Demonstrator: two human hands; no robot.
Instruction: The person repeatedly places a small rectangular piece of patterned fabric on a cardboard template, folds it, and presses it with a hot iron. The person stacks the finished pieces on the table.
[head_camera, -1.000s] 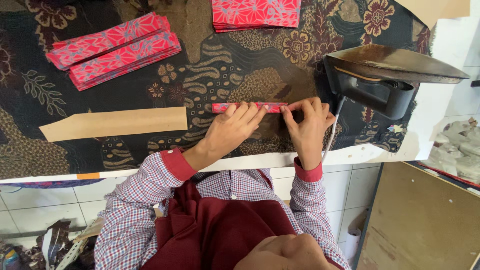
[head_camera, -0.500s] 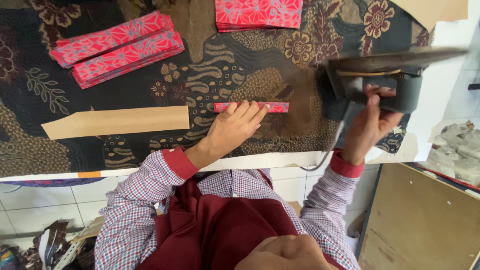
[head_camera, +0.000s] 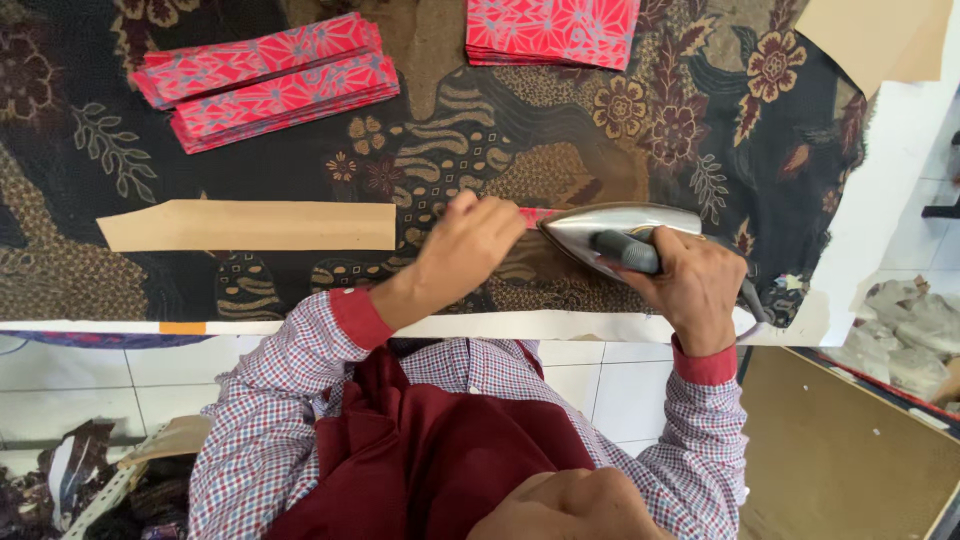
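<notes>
Two hands work near the counter's front edge, on a dark patterned cloth (head_camera: 600, 90) that covers the counter (head_camera: 890, 200). The right hand (head_camera: 690, 285) has its fingers wrapped tight round the handle of a metal iron (head_camera: 620, 230), which lies flat on a narrow red folded strip (head_camera: 535, 214) — only a short piece of the strip shows between iron tip and the other hand. The left hand (head_camera: 470, 245) rests with fingers together, pressed down on the strip's left part, likely to keep the fold from shifting under the iron. A long tan card template (head_camera: 250, 225) lies just left, and stacks of red patterned strips (head_camera: 270, 80) sit toward the far left corner — another red stack (head_camera: 550, 30) at the far edge.
</notes>
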